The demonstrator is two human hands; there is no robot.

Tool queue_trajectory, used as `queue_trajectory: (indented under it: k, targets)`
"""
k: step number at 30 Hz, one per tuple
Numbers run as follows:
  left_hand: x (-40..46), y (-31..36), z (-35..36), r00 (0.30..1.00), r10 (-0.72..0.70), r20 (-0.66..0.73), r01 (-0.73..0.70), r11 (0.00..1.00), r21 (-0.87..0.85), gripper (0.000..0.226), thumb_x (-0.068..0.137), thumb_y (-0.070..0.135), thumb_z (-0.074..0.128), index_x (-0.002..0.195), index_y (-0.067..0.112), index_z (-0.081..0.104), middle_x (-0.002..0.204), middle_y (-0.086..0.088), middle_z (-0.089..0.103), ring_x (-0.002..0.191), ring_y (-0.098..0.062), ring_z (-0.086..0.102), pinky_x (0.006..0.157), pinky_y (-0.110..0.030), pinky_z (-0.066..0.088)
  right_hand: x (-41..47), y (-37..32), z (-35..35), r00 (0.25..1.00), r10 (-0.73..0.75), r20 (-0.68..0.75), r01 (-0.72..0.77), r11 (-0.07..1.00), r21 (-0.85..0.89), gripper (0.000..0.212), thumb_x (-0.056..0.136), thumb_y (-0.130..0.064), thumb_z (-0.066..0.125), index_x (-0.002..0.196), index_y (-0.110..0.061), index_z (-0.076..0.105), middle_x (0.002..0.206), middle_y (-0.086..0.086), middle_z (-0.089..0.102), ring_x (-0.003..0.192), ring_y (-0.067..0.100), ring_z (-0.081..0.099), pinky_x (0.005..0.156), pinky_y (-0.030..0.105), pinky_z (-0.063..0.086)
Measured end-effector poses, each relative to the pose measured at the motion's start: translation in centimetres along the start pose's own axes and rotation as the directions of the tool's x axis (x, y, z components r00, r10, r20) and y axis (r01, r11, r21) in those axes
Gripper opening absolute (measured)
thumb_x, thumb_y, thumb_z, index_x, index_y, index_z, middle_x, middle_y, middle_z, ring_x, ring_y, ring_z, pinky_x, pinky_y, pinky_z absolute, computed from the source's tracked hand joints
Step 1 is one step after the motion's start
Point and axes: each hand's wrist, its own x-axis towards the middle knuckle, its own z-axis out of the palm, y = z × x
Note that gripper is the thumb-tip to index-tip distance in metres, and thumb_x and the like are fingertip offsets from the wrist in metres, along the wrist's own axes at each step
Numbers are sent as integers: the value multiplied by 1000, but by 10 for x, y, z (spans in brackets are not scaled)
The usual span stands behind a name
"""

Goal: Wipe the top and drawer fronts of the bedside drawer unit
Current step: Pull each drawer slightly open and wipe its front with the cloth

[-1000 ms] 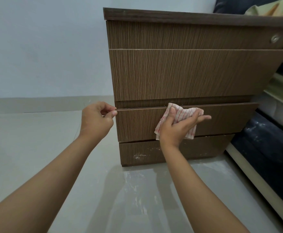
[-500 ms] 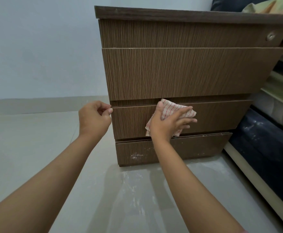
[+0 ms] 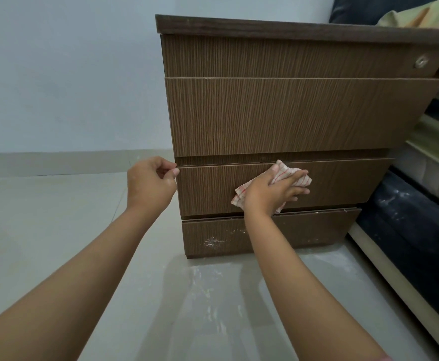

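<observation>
The right grip (image 3: 272, 192) lay flat with straight fingers, pressing a red-checked cloth (image 3: 286, 178) against the third drawer front (image 3: 343, 183) of the drawer unit (image 3: 291, 115). Left of it, the left grip (image 3: 150, 182) pinched that front's top left corner. Below the cloth, the bottom front (image 3: 304, 230) showed white specks.

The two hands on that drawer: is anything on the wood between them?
No. In the head view, bare drawer front runs from the left hand, which pinches the front's left edge, to the right hand, which presses the checked cloth.
</observation>
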Motion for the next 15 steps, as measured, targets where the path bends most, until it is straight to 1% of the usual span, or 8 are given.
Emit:
queue_trajectory:
  k: [2, 3, 4, 6, 7, 8, 12, 15]
  targets:
    - [-3, -1, 1, 999, 34, -17, -34, 999, -10, 5, 83, 13, 65, 86, 16, 69, 68, 12, 61, 62, 2, 55, 54, -2, 37, -3, 5, -3, 999, -26, 36, 27, 1000, -15, 65, 99, -39, 33, 148, -26, -7, 153, 13, -25, 141, 38, -14, 113, 57, 5]
    - [-6, -3, 2, 998, 54, -24, -54, 998, -19, 6, 83, 12, 64, 88, 15, 68, 71, 9, 62, 65, 3, 56, 57, 0, 39, -4, 8, -4, 997, -42, 59, 44, 999, -28, 66, 98, -40, 34, 148, -26, -8, 153, 13, -26, 141, 37, -15, 113, 57, 5]
    - [-9, -5, 2, 996, 80, -28, -81, 996, -26, 9, 83, 10, 64, 91, 14, 68, 76, 5, 64, 67, 1, 57, 62, -2, 41, -6, 10, -5, 995, -54, 80, 58, 998, -40, 67, 98, -40, 34, 147, -26, -10, 153, 12, -27, 141, 37, -16, 113, 56, 4]
    - [-16, -10, 4, 987, 158, -25, -158, 987, -23, 19, 83, 6, 64, 102, 10, 66, 85, -2, 64, 74, -7, 58, 73, -19, 51, -8, 14, -6, 991, -68, 113, 75, 995, -59, 69, 97, -42, 34, 146, -27, -13, 152, 11, -29, 141, 36, -18, 113, 54, 3]
    - [-20, -12, 4, 979, 203, -18, -203, 979, -11, 26, 83, 4, 64, 108, 8, 64, 89, -4, 62, 79, -11, 58, 77, -26, 52, -9, 15, -6, 990, -73, 124, 81, 995, -66, 70, 97, -43, 34, 146, -28, -14, 151, 10, -30, 141, 35, -19, 113, 53, 2]
    - [-23, -15, 5, 968, 249, -6, -249, 968, 13, 32, 83, 3, 64, 115, 6, 61, 93, -6, 60, 83, -12, 56, 79, -28, 50, -9, 16, -6, 988, -79, 131, 89, 993, -72, 71, 97, -43, 34, 146, -28, -14, 151, 10, -31, 141, 35, -20, 113, 53, 2]
    - [-38, -24, 6, 924, 374, 75, -381, 914, 137, 54, 82, 5, 65, 133, 5, 46, 101, -9, 54, 92, -9, 47, 79, -17, 39, -10, 18, -6, 984, -98, 146, 113, 989, -94, 72, 97, -43, 36, 146, -28, -15, 151, 9, -33, 140, 34, -21, 113, 54, 2]
    - [-50, -33, 9, 924, 363, 124, -379, 912, 154, 58, 83, 6, 65, 136, 8, 42, 104, -7, 52, 93, -5, 44, 78, -11, 36, -11, 20, -8, 982, -109, 157, 126, 987, -102, 73, 97, -42, 38, 146, -28, -14, 150, 9, -33, 140, 34, -22, 113, 54, 3]
